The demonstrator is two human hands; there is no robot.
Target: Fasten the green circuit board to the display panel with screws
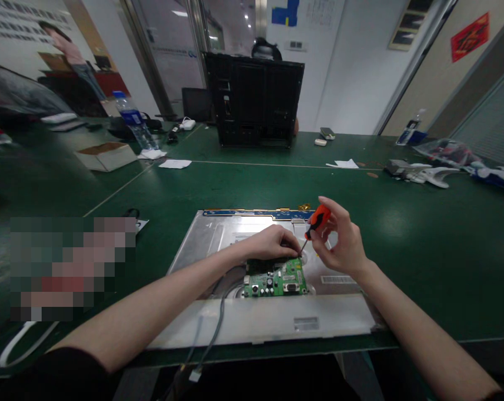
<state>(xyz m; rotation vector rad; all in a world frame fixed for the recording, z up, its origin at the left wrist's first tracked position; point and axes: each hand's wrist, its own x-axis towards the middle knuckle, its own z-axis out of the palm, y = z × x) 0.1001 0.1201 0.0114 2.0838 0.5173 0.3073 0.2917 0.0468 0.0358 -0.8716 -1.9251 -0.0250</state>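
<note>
My right hand (339,239) grips an orange and black screwdriver (317,220) by its handle, the shaft slanting down to the left. Its tip meets the upper right corner of a green circuit board (274,281). At that same corner my left hand (275,243) is closed, thumb and fingertips brought together beside the tip; whatever they pinch is too small or hidden to make out. Beneath the board lies a silver metal display panel (339,312), flat on the table, with a blue circuit strip (243,214) along its far edge. My left hand covers the board's far side.
Grey cables (220,320) run from the board over the panel's near edge. Across the green table (422,239) stands a black monitor housing (255,100). A cardboard box (106,156) and a water bottle (135,123) are at far left. White plastic pieces (421,172) lie at right.
</note>
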